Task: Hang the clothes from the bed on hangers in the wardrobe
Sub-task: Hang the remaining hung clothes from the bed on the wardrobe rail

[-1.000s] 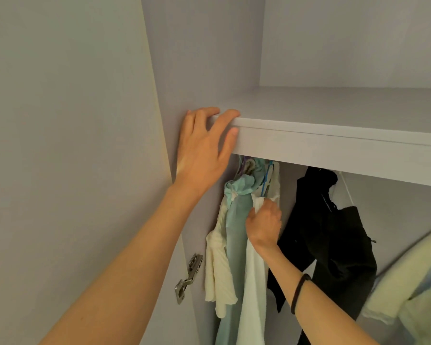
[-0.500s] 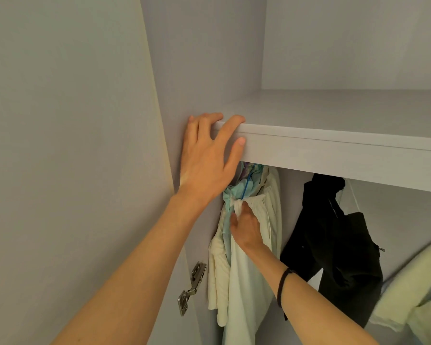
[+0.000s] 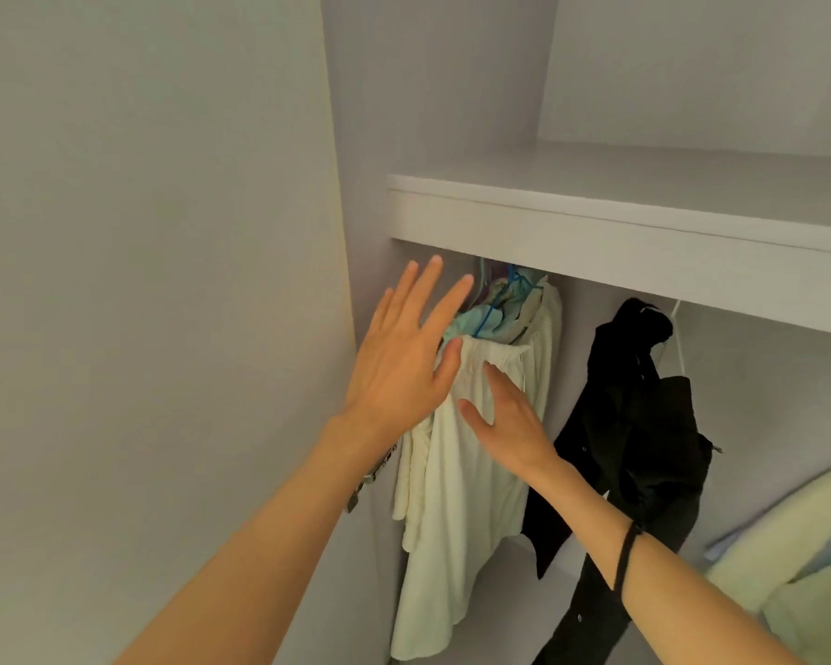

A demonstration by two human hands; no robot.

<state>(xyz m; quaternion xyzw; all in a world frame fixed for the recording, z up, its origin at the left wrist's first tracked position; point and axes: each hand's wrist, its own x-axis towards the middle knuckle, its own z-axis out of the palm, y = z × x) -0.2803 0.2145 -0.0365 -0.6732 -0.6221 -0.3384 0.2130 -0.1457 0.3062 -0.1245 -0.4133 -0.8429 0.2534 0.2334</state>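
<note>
A cream-white garment (image 3: 456,511) hangs at the left end of the wardrobe, under the shelf (image 3: 596,232). Behind it a pale teal garment (image 3: 480,319) sits on a blue hanger (image 3: 509,292). My left hand (image 3: 404,357) is in front of the clothes with its fingers spread and straight, holding nothing. My right hand (image 3: 504,419) lies flat with straight fingers on the white garment's upper part. A black garment (image 3: 639,424) hangs to the right. The rail is hidden by the shelf.
The wardrobe's left side panel (image 3: 356,136) and open door (image 3: 140,280) stand close on the left, with a metal hinge (image 3: 370,477) below my left wrist. A pale yellow-green garment (image 3: 797,559) hangs at the far right.
My left hand let go of the shelf edge and dropped in front of the clothes, fingers spread. My right hand released its pinch on the white garment and opened flat against it.
</note>
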